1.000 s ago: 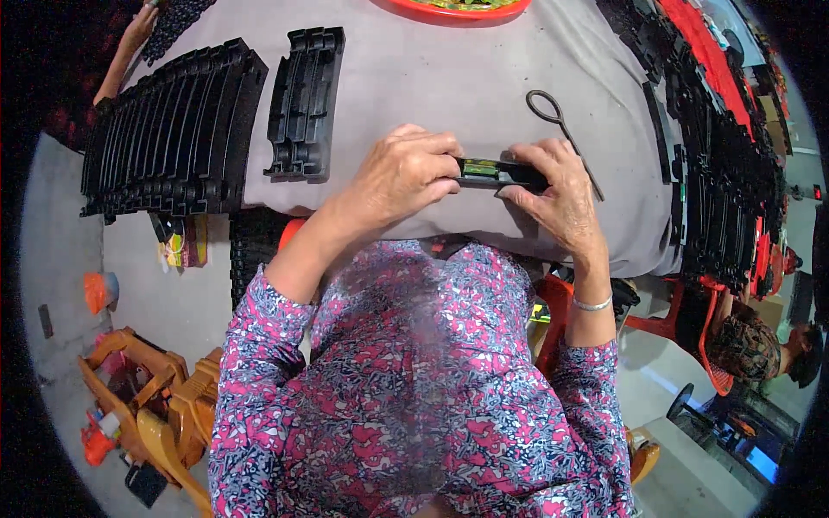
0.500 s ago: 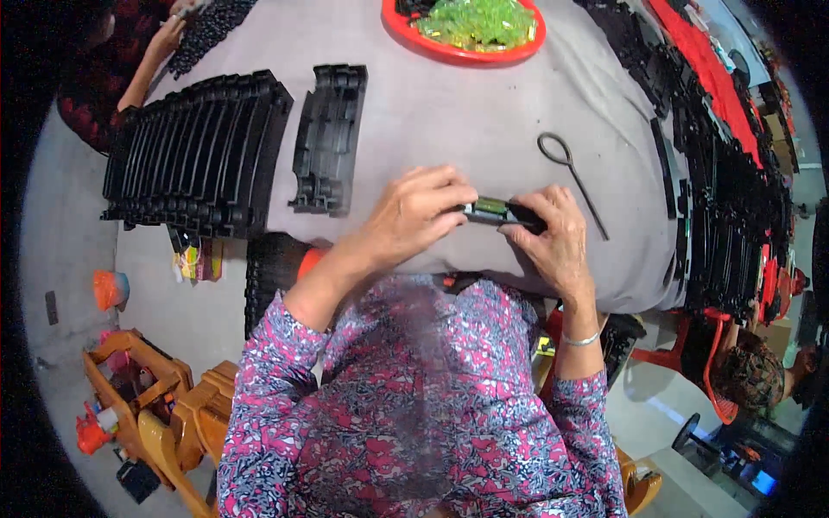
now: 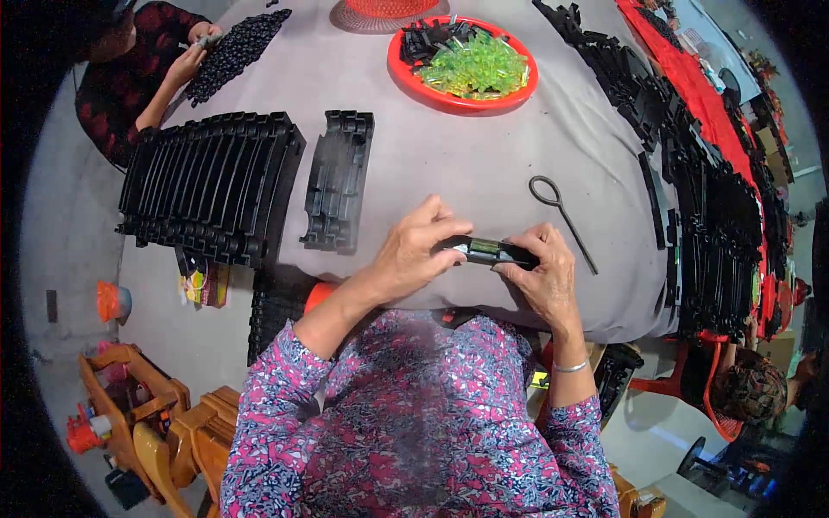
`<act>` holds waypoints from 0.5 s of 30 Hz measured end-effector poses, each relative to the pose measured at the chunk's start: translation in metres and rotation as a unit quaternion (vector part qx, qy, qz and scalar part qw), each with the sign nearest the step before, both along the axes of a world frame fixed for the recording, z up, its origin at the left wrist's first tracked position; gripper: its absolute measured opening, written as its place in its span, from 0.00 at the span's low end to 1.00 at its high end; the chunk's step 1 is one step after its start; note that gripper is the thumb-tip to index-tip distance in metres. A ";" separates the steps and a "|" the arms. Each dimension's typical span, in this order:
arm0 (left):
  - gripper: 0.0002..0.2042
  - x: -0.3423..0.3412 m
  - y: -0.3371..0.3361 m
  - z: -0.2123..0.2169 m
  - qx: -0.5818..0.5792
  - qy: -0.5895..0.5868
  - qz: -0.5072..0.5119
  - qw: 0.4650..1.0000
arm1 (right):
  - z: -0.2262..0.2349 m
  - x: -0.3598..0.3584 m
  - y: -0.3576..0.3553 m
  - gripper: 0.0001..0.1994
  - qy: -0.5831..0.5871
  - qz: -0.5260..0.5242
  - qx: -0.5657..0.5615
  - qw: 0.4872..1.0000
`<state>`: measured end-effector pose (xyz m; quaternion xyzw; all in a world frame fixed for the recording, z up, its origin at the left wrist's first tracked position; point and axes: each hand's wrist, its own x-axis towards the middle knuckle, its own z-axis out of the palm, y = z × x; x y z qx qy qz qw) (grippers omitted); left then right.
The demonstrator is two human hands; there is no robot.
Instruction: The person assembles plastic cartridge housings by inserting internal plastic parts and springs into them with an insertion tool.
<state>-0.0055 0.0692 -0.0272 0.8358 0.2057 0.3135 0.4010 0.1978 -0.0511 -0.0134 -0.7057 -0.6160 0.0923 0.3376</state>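
Since the earlier frames the view has tipped up, bringing the whole red bowl (image 3: 406, 73) and a second person (image 3: 121, 73) at the upper left into sight, while both hands have stayed clamped on the same small part near the table's lower edge. At the centre of the frame the left hand (image 3: 413, 259) curls its fingers over one end of a short black plastic bar (image 3: 492, 252) with a translucent green insert set in its top; the right hand (image 3: 540, 276) pinches the other end between thumb and bent fingers, so both are closed around it just above the grey cloth-covered table (image 3: 484, 147). Right of the hands lies a thin metal wire tool with a looped eye (image 3: 561, 211). To the upper left a single ribbed, curved black moulding (image 3: 338, 180) lies flat, and beside it stands a dense stack of similar curved black mouldings (image 3: 211, 186). The glossy, round red bowl at the top centre holds a heap of clear green pieces (image 3: 473, 65) and some black bits. More black mouldings (image 3: 717, 224) line the right edge.
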 end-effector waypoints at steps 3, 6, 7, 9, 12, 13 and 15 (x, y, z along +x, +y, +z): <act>0.20 0.000 0.001 -0.002 -0.010 -0.016 -0.001 1.000 | 0.000 -0.001 0.000 0.18 0.001 -0.002 -0.001 1.000; 0.17 -0.002 0.002 0.000 -0.009 -0.008 -0.010 1.000 | 0.000 -0.002 0.001 0.18 0.003 -0.001 0.000 1.000; 0.17 -0.001 0.001 0.000 -0.007 -0.009 -0.009 1.000 | 0.001 -0.002 0.002 0.17 0.006 0.003 0.000 1.000; 0.16 0.002 0.000 0.000 0.045 -0.040 0.011 0.998 | 0.007 0.000 0.003 0.17 0.010 0.019 -0.013 1.000; 0.17 0.001 0.003 0.005 0.144 0.015 -0.006 0.989 | 0.014 0.015 0.004 0.14 0.118 0.051 -0.045 0.991; 0.16 0.003 0.002 0.000 0.139 0.009 0.001 0.990 | 0.019 0.021 0.005 0.13 0.222 0.070 -0.062 0.971; 0.16 0.002 0.002 -0.005 0.137 0.014 0.004 0.990 | 0.036 0.029 0.015 0.12 0.168 0.057 -0.064 0.982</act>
